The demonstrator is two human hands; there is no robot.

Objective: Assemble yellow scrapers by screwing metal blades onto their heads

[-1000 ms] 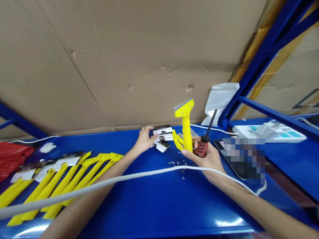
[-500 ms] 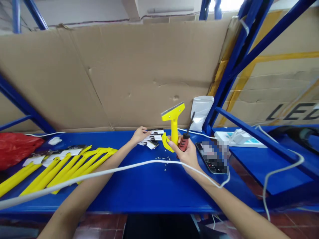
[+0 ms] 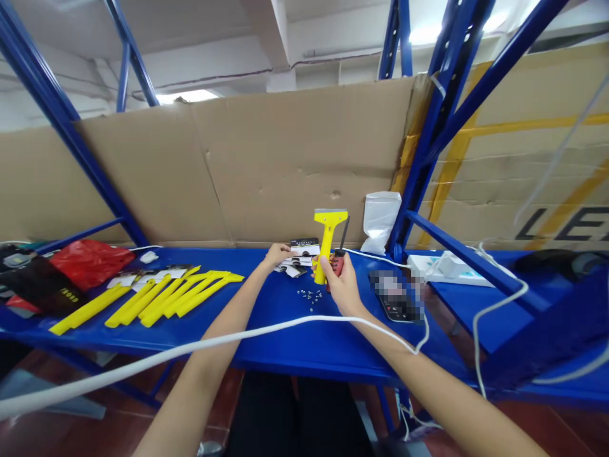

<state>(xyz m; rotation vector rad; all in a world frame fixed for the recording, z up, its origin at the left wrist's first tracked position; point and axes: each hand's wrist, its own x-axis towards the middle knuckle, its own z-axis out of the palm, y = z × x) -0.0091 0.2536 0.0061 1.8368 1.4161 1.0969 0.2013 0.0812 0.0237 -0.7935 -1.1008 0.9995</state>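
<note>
My right hand is closed around a yellow scraper and a screwdriver with a red handle. The scraper stands nearly upright, its wide blade head on top, and the screwdriver's dark shaft points up beside it. At the back of the table, my left hand pinches the edge of a black-and-white packaging card over a small pile of similar cards. Below the hands lie several small screws and nuts, loose on the blue table.
Several yellow scraper handles, some with cards, lie in a row at left, near a red plastic bag. A phone and a white power strip are at right. A white cable crosses in front of my forearms.
The view has shifted up and to the left. A card at the pile now stands up more beside my left hand. In my right hand the scraper has turned more upright.
</note>
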